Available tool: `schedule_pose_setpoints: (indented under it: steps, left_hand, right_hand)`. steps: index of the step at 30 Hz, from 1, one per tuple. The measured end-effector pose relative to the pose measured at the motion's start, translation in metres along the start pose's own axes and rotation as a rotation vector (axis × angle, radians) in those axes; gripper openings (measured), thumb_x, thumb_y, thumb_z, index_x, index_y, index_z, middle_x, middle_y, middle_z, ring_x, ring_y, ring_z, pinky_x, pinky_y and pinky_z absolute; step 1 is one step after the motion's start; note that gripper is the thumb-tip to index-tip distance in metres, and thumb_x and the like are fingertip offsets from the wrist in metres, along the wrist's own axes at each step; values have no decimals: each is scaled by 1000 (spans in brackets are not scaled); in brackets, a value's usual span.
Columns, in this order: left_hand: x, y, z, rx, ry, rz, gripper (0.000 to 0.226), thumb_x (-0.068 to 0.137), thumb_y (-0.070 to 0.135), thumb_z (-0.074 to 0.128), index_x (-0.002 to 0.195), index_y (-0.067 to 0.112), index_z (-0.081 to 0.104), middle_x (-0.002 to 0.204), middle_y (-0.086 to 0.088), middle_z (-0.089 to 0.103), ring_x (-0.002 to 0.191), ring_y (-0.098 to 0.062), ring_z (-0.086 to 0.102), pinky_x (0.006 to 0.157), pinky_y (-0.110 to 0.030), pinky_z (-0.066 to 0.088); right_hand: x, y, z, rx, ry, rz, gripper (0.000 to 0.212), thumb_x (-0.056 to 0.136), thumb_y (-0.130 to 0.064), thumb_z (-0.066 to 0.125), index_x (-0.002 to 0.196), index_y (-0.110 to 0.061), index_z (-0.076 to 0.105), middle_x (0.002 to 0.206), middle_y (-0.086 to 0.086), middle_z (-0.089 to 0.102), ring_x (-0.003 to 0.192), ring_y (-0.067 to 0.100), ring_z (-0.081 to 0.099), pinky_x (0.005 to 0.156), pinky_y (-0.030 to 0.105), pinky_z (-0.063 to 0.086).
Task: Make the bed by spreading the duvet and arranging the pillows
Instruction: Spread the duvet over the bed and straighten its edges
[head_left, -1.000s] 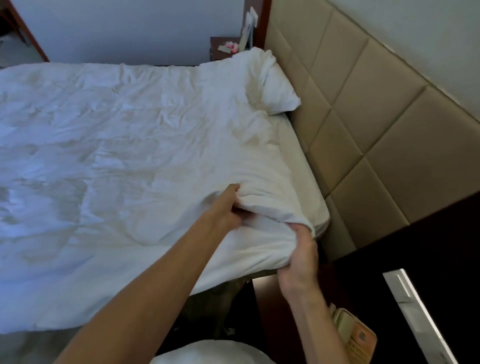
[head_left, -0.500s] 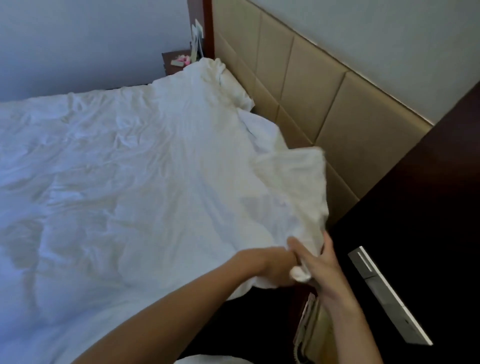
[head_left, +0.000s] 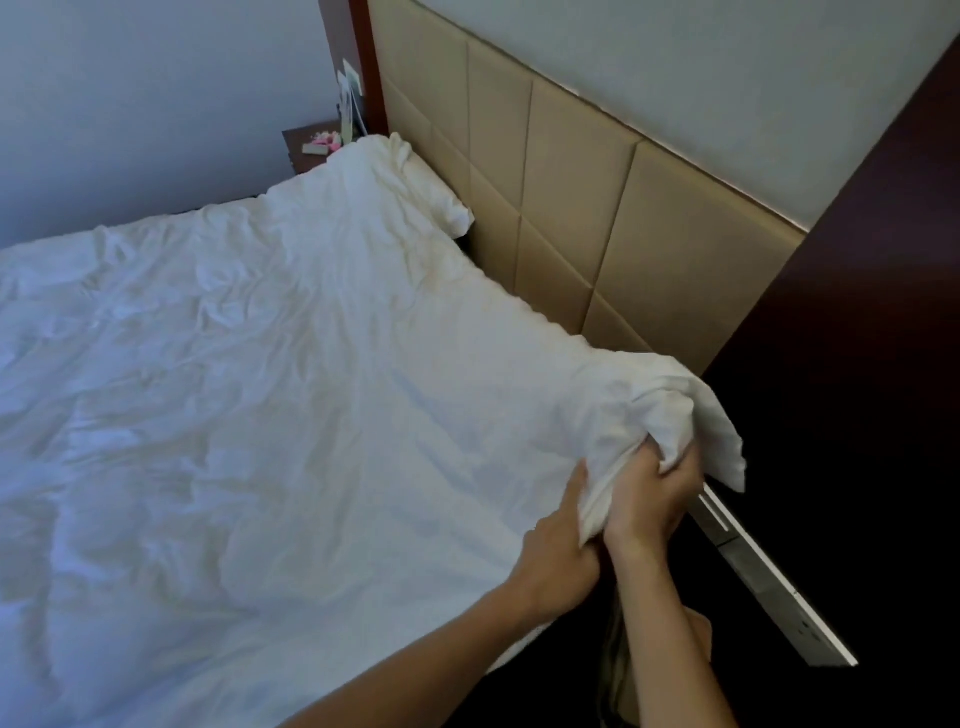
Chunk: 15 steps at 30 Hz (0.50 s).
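A crumpled white duvet (head_left: 249, 374) covers the whole bed and reaches up to the padded tan headboard (head_left: 597, 208). Its near corner (head_left: 670, 410) is bunched and lifted off the mattress at the lower right. My left hand (head_left: 558, 551) and my right hand (head_left: 654, 493) sit side by side, both shut on that bunched corner. A white pillow (head_left: 436, 192) shows at the far end of the bed against the headboard, half under the duvet. The mattress is hidden beneath the duvet.
A dark wood panel (head_left: 857, 338) with a silver switch strip (head_left: 763, 577) stands close on the right. A far bedside table (head_left: 311, 148) holds small pink items. A beige telephone (head_left: 613, 670) lies below my arms.
Both hands have pulled the duvet corner up and toward the headboard side; the bare mattress strip by the headboard is now covered. My view has swung right.
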<state>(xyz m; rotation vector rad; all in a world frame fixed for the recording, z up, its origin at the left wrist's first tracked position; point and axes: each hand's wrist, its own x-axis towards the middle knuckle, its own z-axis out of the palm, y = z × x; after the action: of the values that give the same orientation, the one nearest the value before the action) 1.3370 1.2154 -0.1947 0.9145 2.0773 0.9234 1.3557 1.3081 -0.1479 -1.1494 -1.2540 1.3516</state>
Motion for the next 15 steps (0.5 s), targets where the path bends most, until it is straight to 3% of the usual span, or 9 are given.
schedule_pose_setpoints:
  steps: [1,2,3,5,6,9,12,15]
  left_hand:
    - [5,5,2,5,-88,21,79,86,22,45,153,37,5,146,-4,48,125,-29,53,102,-33,40]
    - [10,11,3,-8,-188,28,69,82,22,46,148,30,27,139,-4,55,120,-28,55,99,-34,40]
    - [14,15,5,-63,-267,30,49,78,22,46,126,21,51,121,-3,63,107,-23,58,93,-35,42]
    - [16,22,8,-180,-330,7,9,81,21,48,81,15,54,85,3,58,82,-13,50,76,-33,39]
    - [17,22,9,-199,-327,-3,13,85,20,49,73,16,51,78,5,52,76,-11,45,73,-32,36]
    - [21,8,9,-198,-301,3,15,90,27,54,77,19,57,84,5,58,79,-10,49,74,-32,39]
    - [21,-18,-1,-131,-182,7,22,84,47,60,96,29,63,102,6,69,95,-14,63,86,-35,48]
    - [17,-49,-16,-73,-18,-40,28,83,46,66,96,22,59,98,2,68,94,-19,64,84,-35,48]
  right_hand:
    - [3,1,-11,-3,51,-51,34,95,-18,47,125,-15,63,122,1,67,114,11,62,97,33,51]
    - [10,4,-23,-24,94,-105,38,95,-16,47,130,-12,61,128,5,65,117,12,60,99,34,50]
    - [17,9,-36,-51,127,-152,41,95,-14,47,134,-11,58,132,6,61,118,7,58,101,31,48]
    - [32,17,-54,-72,180,-180,42,98,-11,46,139,-13,53,137,5,56,117,-4,55,102,25,46]
    - [37,23,-58,-64,192,-159,43,98,-12,45,141,-16,51,138,4,55,118,-3,54,104,28,46]
    - [41,34,-50,-43,138,-93,46,97,-13,43,142,-22,49,140,2,55,127,11,54,108,42,45]
    - [38,35,-30,-35,27,-95,49,95,-4,42,141,-19,50,140,3,55,129,12,52,110,41,42]
    - [29,38,-4,-26,-60,-91,52,92,3,41,139,-15,52,140,5,55,131,14,51,110,40,42]
